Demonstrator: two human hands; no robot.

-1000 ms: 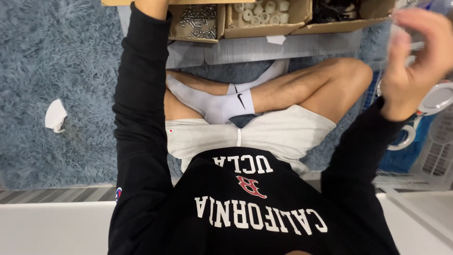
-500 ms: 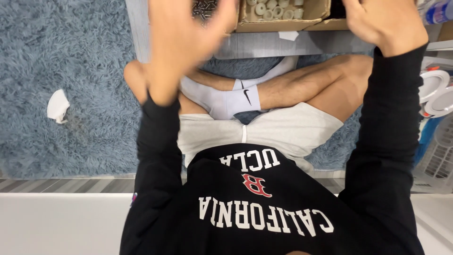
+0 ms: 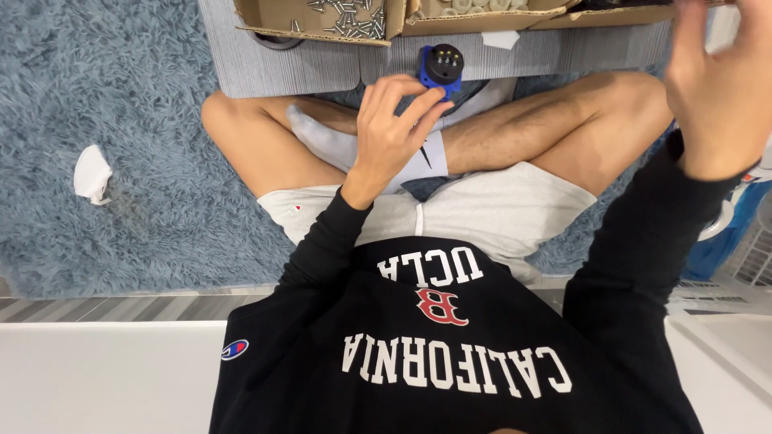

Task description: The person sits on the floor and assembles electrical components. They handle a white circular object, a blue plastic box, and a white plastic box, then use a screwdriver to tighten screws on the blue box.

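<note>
Your left hand (image 3: pixel 390 133) pinches the small blue-and-black part (image 3: pixel 441 68) at its fingertips, just below the cardboard box of screws (image 3: pixel 322 18). Keep that grip steady. Your right hand (image 3: pixel 720 88) hovers open and empty, well apart; bring it in slowly.

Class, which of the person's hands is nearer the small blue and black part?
Left. The left hand has fingertips at the blue and black part; the right hand is raised far to its right.
</note>
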